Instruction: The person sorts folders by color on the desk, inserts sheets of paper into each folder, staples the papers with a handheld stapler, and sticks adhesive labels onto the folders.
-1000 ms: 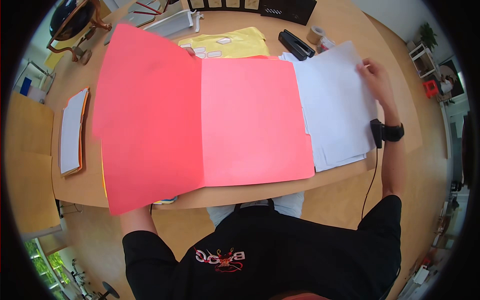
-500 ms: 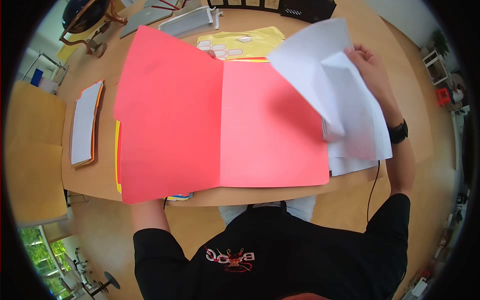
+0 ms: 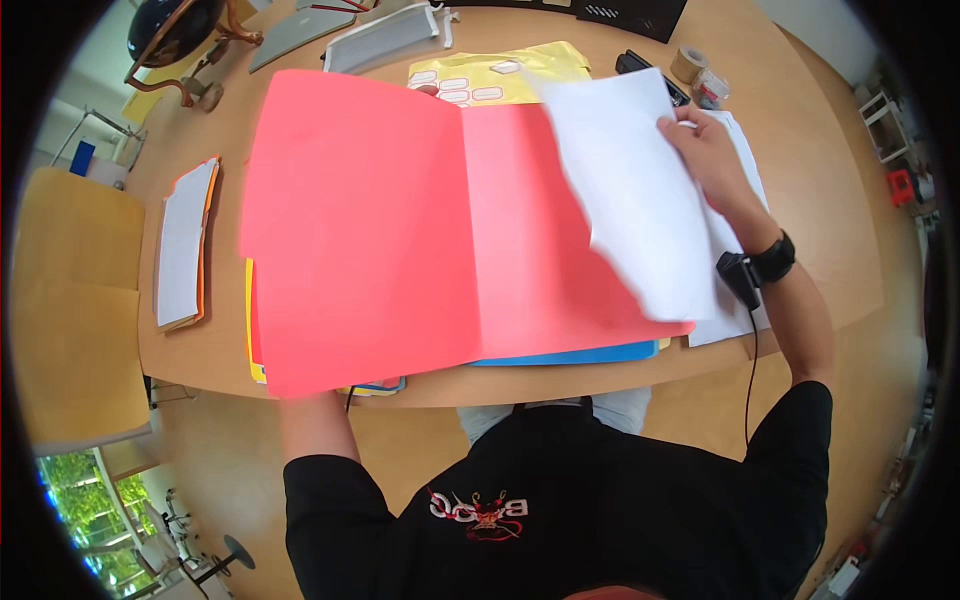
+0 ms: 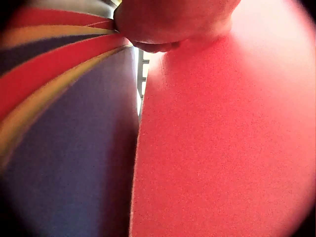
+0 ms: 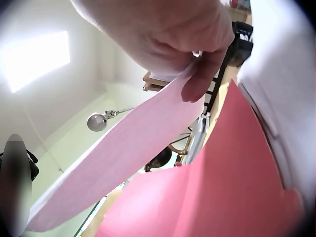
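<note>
A red paper folder (image 3: 370,240) lies spread open, its left cover raised. Behind that cover, my left hand (image 4: 173,22) grips the folder near its top; the head view shows only a bit of finger above the edge. Coloured folders in red, yellow and blue (image 4: 74,148) fan out beside this hand. Between thumb and fingers, my right hand (image 3: 712,160) pinches the upper right edge of white paper (image 3: 625,170). The paper hangs tilted over the folder's right half. More white sheets (image 3: 735,300) lie under the right forearm.
A blue folder (image 3: 570,354) shows below the red one. At the back lie a yellow envelope (image 3: 540,70) with labels, a black stapler (image 3: 640,68) and a tape roll (image 3: 689,64). A stack of papers (image 3: 182,240) lies at left; a globe (image 3: 165,35) stands beyond it.
My right hand has lifted white paper from the pile on the right and swung it left over the red folder. The folder's right half has shifted up, baring a blue folder's edge.
</note>
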A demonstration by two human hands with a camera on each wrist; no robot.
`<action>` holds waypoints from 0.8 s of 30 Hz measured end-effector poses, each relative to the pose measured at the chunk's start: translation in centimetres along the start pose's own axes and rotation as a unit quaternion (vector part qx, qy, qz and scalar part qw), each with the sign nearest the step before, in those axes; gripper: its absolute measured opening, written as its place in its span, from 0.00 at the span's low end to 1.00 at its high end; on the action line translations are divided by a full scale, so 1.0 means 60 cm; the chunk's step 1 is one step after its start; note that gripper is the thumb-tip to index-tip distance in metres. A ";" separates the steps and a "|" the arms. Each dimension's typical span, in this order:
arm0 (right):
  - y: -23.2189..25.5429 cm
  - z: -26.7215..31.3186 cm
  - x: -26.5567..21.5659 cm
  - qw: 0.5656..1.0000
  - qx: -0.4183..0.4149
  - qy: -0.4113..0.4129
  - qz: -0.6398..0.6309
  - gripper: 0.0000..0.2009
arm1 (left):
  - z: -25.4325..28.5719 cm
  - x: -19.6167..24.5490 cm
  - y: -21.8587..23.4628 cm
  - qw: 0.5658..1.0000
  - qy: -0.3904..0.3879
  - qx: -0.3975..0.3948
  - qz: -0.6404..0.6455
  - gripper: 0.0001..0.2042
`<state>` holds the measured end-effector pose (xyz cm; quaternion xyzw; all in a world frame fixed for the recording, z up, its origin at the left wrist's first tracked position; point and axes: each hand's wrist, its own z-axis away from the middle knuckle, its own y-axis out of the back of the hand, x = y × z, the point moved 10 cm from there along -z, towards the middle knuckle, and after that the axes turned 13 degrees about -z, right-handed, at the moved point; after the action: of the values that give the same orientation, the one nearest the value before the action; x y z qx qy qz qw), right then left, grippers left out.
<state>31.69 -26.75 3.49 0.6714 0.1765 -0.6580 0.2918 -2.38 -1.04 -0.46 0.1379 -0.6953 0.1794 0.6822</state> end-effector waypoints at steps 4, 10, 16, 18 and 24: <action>-0.040 0.015 0.027 1.000 -0.007 -0.018 -0.007 0.13 | -0.070 0.014 -0.001 1.000 0.003 -0.003 -0.011 0.13; -0.061 0.022 0.033 0.999 -0.027 -0.033 -0.028 0.12 | -0.035 0.014 -0.023 1.000 0.008 -0.007 -0.023 0.14; -0.069 0.029 0.031 0.999 -0.028 -0.035 -0.022 0.12 | -0.048 0.019 -0.032 0.999 0.010 -0.014 -0.030 0.14; -0.068 0.028 0.031 0.999 -0.027 -0.036 -0.015 0.12 | -0.052 0.022 -0.035 0.999 0.011 -0.015 -0.033 0.15; -0.065 0.035 -0.013 0.989 -0.038 -0.023 0.144 0.19 | -0.067 0.026 -0.048 0.999 0.013 -0.020 -0.043 0.15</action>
<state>27.56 -24.97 3.70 0.6627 0.0958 -0.6174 0.4128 2.48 -1.80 1.30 0.1515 -0.6830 0.1379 0.7011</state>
